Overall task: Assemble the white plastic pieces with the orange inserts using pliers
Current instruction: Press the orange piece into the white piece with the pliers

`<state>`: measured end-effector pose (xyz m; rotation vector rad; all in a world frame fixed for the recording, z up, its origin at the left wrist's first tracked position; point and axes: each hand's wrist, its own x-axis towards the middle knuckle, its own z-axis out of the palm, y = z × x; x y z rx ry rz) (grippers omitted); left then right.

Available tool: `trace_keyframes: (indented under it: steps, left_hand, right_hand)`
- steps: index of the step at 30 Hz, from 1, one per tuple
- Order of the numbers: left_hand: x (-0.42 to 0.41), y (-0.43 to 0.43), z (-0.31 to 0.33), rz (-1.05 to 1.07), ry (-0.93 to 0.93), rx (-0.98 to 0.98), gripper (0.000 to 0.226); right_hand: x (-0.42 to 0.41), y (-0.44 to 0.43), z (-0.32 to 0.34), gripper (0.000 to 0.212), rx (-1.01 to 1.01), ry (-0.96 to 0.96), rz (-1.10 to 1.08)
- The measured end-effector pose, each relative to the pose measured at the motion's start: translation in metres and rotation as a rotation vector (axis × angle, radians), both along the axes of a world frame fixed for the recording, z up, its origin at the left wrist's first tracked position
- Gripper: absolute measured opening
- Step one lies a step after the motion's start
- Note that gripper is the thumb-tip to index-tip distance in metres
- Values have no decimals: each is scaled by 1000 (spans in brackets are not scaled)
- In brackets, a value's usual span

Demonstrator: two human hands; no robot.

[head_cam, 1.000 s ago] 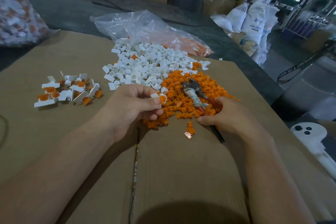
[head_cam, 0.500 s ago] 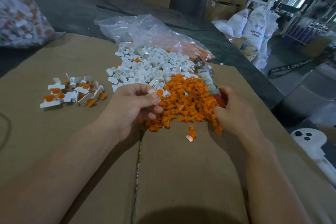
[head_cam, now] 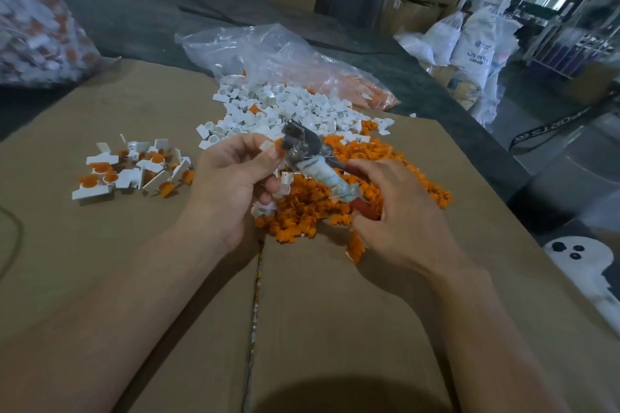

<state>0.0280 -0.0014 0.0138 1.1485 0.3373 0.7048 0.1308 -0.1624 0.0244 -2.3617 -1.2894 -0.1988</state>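
Left hand (head_cam: 231, 184) fingers curled, pinching white piece (head_cam: 267, 146) at thumb tip. Right hand (head_cam: 399, 214) fingers wrapped round pliers (head_cam: 315, 164) handles; pliers head apparently touching piece.

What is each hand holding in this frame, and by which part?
The left hand pinches a white piece between thumb and fingertips. The right hand grips the pliers by their red handles.
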Motion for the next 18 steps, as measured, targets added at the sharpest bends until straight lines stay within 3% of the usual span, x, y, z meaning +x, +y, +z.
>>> trace_keyframes:
  steps: [7, 18]
  left_hand:
    - [-1, -1, -1, 9, -25, 21, 11]
    - [-1, 0, -3, 12, 6, 30, 19]
  right_hand:
    - [1, 0, 1, 66, -48, 29, -2]
    - [-5, 0, 0, 43, 30, 146, 42]
